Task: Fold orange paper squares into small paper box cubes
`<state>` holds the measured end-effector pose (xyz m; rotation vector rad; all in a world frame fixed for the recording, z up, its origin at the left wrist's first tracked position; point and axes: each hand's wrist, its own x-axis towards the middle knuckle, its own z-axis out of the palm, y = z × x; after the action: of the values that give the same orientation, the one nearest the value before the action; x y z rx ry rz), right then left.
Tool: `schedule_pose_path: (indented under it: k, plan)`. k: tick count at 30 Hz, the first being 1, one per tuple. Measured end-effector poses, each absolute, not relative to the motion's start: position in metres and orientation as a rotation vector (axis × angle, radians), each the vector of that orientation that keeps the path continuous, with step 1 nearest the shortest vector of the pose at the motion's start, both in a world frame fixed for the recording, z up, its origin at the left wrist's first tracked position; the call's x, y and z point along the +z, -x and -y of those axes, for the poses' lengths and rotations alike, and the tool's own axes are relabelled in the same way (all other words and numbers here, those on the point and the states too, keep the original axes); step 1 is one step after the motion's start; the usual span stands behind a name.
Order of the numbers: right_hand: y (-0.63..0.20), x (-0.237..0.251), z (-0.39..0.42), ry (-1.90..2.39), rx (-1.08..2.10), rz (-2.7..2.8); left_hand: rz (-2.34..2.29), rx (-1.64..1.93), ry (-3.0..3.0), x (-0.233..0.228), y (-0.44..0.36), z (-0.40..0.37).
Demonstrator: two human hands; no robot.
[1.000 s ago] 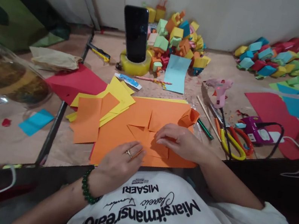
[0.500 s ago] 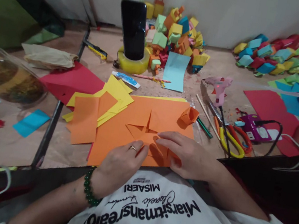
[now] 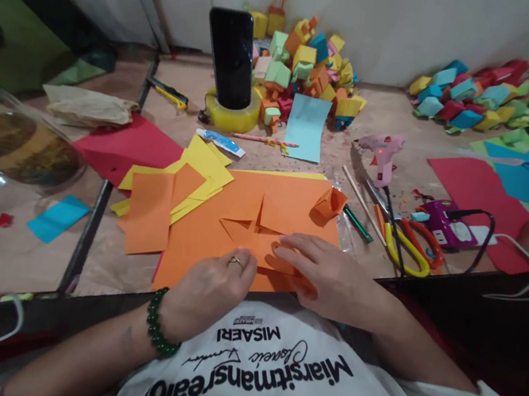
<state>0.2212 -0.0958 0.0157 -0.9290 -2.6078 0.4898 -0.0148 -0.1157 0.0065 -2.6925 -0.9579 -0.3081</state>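
One second on, your right hand [image 3: 332, 278], loosely open, has slid to 4 o'clock on the folded orange paper [image 3: 266, 249], so its near side seems in work; your left hand [image 3: 213, 280] touches 7 o'clock, fingers bunched, grip unclear. The paper lies on the orange sheet [image 3: 191, 240], slits [image 3: 260, 214] pointing to 12 and 9, long axis hidden.

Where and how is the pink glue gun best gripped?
Probably by the handle of the glue gun, bringing the right hand in from the right: the handle points toward the person, and scissor blades lie close on its left.
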Motion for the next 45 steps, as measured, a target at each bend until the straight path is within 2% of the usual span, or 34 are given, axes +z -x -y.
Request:
schedule_pose_path:
  k: [11, 20, 45]
  plan:
    - [-0.218, 0.003, 0.059, 1.0, 0.931, 2.38, 1.028, -0.471, 2.799, -0.005, 0.023, 0.127]
    - [-0.196, -0.005, 0.058, 1.324, 0.812, 2.196, 0.978, -0.554, 2.823, -0.004, 0.027, 0.129]
    - [-0.194, -0.016, 0.064, 1.329, 0.741, 2.147, 1.073, -0.479, 2.885, 0.003, 0.024, 0.119]
